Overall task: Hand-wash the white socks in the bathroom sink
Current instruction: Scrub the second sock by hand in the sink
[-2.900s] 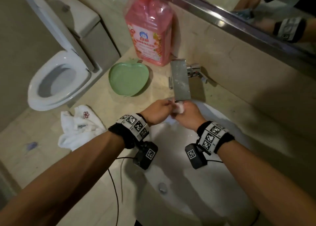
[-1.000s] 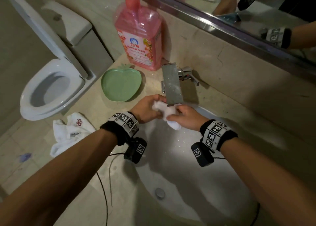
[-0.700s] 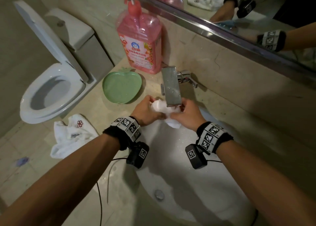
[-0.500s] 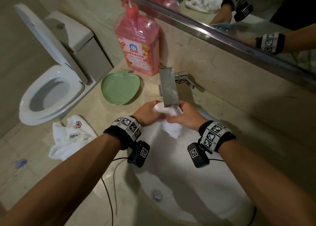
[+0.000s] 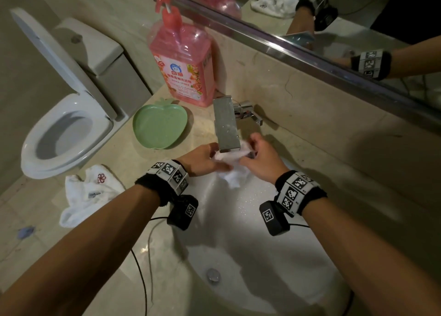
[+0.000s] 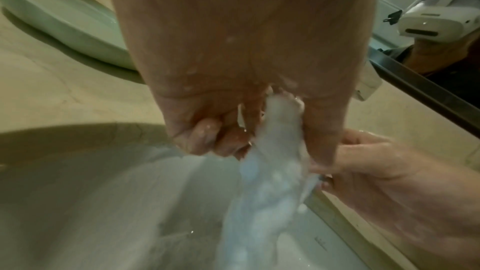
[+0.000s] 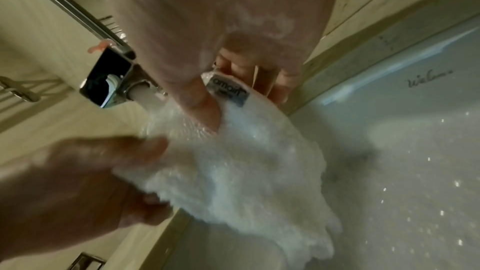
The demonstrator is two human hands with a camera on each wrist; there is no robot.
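Sock (image 5: pixel 235 170), white and wet, gripped by left hand (image 5: pixel 202 159) and right hand (image 5: pixel 261 159) under the running faucet (image 5: pixel 226 124), now spread wider between them than a moment earlier. Sink (image 5: pixel 274 280) is set in a beige marble counter (image 5: pixel 114 163) bearing detergent bottle (image 5: pixel 182 60), green dish (image 5: pixel 159 126) and a second sock (image 5: pixel 89 192); toilet (image 5: pixel 64 124) stands beside it.

A pink pump bottle (image 5: pixel 182 60) stands at the back of the bench (image 5: pixel 100 256), a green apple-shaped dish (image 5: pixel 159 125) just in front, a toilet (image 5: pixel 64 115) with its lid raised beyond, and a mirror (image 5: pixel 334 12) above.
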